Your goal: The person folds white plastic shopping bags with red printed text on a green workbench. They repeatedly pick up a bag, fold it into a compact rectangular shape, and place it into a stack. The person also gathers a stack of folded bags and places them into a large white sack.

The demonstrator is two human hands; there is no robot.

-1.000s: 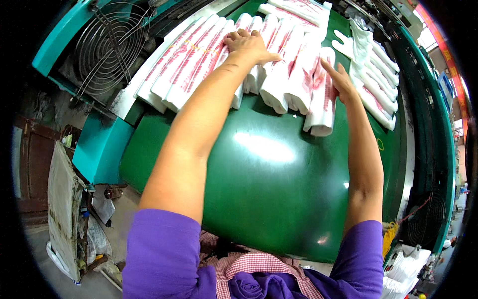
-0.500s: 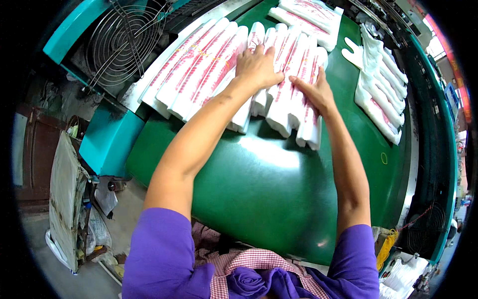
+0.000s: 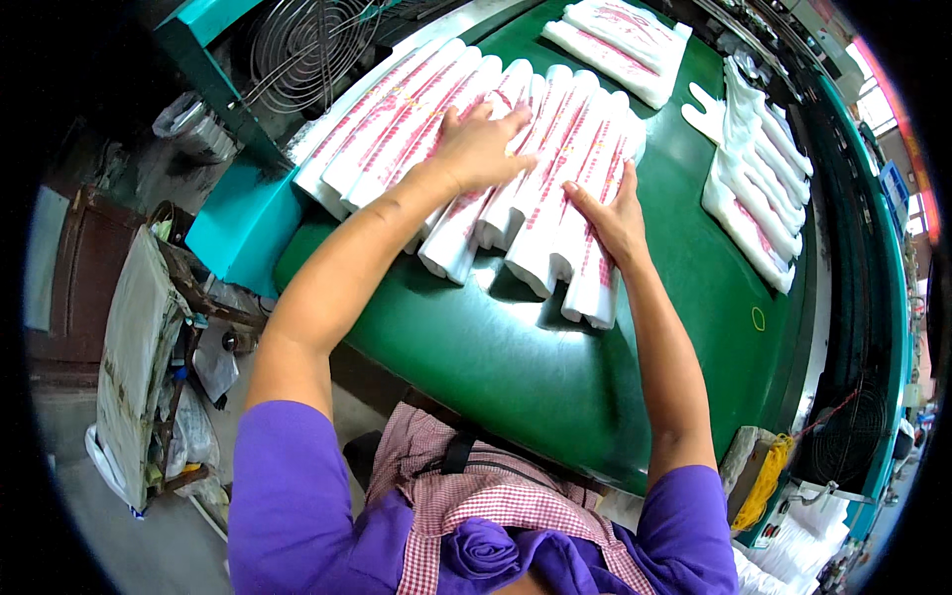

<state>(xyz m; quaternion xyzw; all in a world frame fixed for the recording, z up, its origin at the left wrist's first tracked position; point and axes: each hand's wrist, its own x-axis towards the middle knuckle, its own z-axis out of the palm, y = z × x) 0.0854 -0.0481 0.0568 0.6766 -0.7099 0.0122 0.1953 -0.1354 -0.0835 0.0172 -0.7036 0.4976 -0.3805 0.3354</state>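
Note:
A row of white plastic bags (image 3: 397,129) with red print, folded into long narrow bundles, lies side by side on a green tabletop (image 3: 476,387). My left hand (image 3: 478,149) rests over the middle of the row, palm down, its fingers spread. At the row's right end, my right hand (image 3: 617,220) grips the last bundles (image 3: 592,283), thumb on top and fingers along the outer side. The near ends of the bundles stick out unevenly. The undersides of both hands are hidden.
A flat stack of printed white bags (image 3: 625,45) lies at the far edge. More bunched white bags (image 3: 754,178) lie to the right, near a yellow rubber band (image 3: 758,318). A teal machine frame (image 3: 243,223) and wire fan guard (image 3: 307,55) stand at left; yellow strands (image 3: 762,483) hang at lower right.
My left hand has shifted left along the row, its fingers more spread. My right hand stays at the right end, slightly lower. The right-hand bundles sit somewhat nearer; the view has also shifted.

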